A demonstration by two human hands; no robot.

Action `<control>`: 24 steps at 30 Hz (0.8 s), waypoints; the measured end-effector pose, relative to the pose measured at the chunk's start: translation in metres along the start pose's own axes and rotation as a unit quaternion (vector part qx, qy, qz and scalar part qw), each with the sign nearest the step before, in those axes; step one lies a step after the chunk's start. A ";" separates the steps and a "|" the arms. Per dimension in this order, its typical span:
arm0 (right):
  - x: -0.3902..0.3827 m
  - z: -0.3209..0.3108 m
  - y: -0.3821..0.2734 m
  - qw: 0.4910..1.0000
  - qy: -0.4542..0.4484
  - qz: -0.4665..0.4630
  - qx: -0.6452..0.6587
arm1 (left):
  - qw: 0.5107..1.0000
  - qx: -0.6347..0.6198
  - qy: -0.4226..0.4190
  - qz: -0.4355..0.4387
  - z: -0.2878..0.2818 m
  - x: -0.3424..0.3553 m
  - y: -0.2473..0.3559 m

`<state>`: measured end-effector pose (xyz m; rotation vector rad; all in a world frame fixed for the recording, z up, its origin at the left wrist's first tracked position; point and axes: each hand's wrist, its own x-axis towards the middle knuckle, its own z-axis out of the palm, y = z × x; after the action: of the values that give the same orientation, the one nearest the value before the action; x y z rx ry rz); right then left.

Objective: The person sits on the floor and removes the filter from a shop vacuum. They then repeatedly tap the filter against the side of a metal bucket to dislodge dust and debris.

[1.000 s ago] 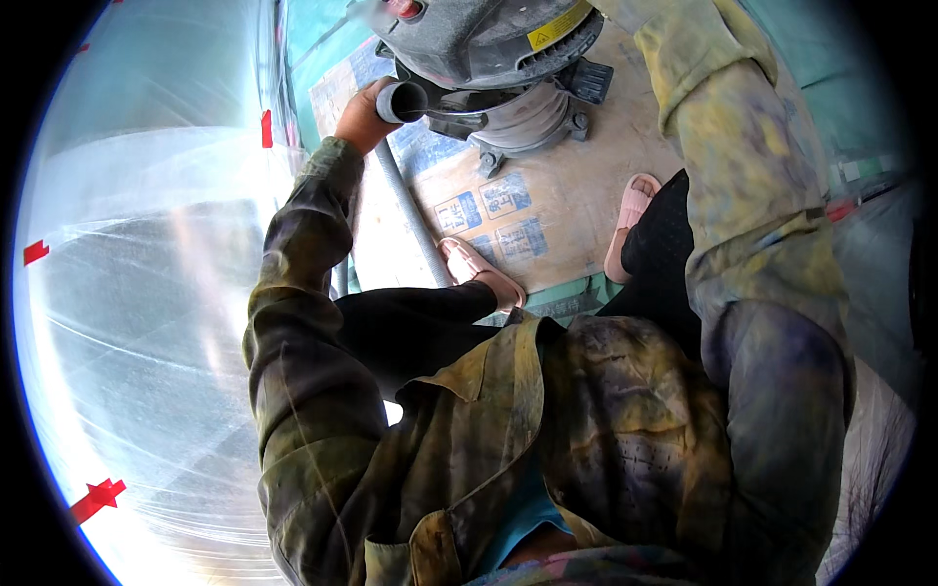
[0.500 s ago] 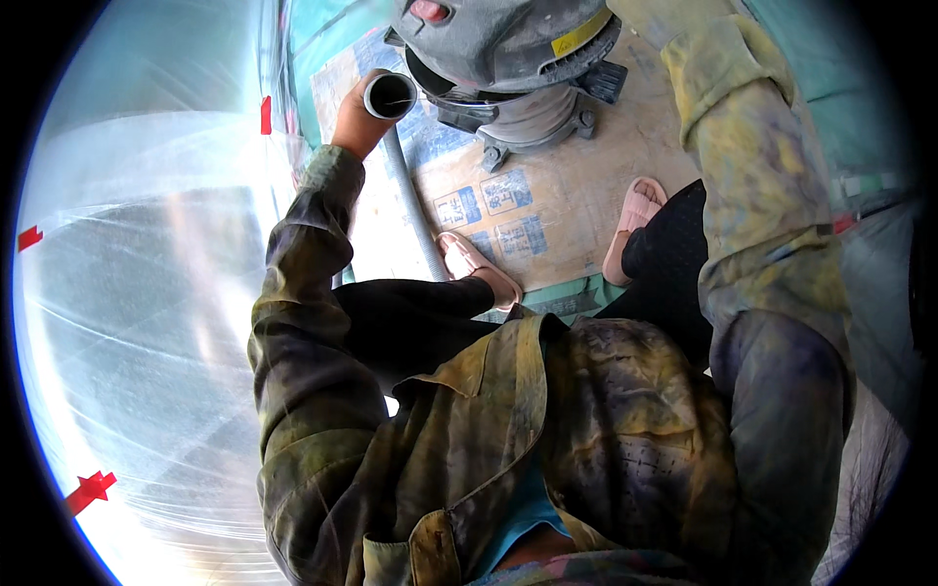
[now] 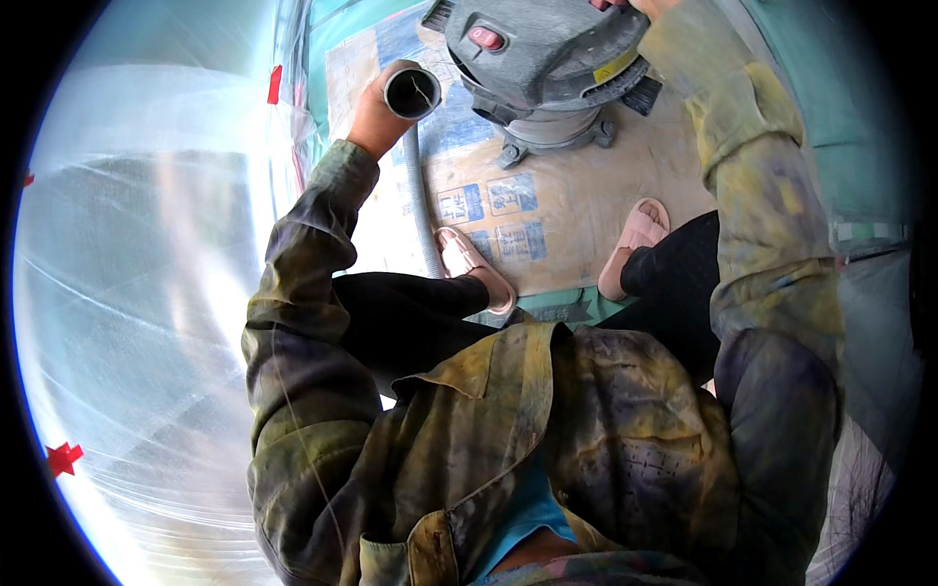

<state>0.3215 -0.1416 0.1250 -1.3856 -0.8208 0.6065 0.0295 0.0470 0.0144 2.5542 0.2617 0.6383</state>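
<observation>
At the upper left my left hand [image 3: 379, 109] is wrapped round a grey tube end [image 3: 436, 93], whose dark round mouth faces up. A thin light strand crosses that mouth. Just right of it stands a dusty grey canister vacuum cleaner [image 3: 532, 63] with a red switch [image 3: 486, 38] on its top. Part of my right hand [image 3: 657, 6] shows at the upper edge, over the right side of the vacuum's top. The frame cuts off most of its fingers, so its grip cannot be made out.
A ribbed grey hose [image 3: 414, 186] runs down beside my left foot. Under the vacuum lies printed cardboard [image 3: 576, 210], with green sheeting [image 3: 576, 301] at its near edge. My pink slippers [image 3: 640, 234] rest on the cardboard. Clear plastic sheeting [image 3: 147, 244] hangs at the left, with red tape.
The vacuum has shifted a little right and lower in view. My left hand has moved slightly right with the tube end. A bit of my right hand has come into view at the top.
</observation>
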 end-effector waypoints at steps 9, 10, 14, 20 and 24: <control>-0.075 0.054 -0.003 0.854 0.028 -0.406 -0.323 | 1.000 -0.012 0.007 0.019 -0.005 -0.013 0.010; -0.092 0.065 0.004 0.908 -0.056 -0.274 -0.314 | 1.000 -0.014 0.012 0.016 -0.006 -0.014 0.011; -0.130 0.106 0.052 0.936 -0.183 -0.083 -0.290 | 0.999 -0.032 0.022 -0.004 -0.010 -0.010 0.020; -0.131 0.142 0.076 0.957 -0.214 0.114 0.157 | 0.999 -0.022 0.035 0.002 -0.008 -0.006 0.045; -0.128 0.126 0.060 0.979 -0.173 0.033 0.100 | 0.999 -0.035 0.038 0.008 -0.015 -0.010 0.056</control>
<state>0.1508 -0.1600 0.0459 -1.1418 -0.9617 0.9738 0.0176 0.0017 0.0504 2.4715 0.2394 0.7379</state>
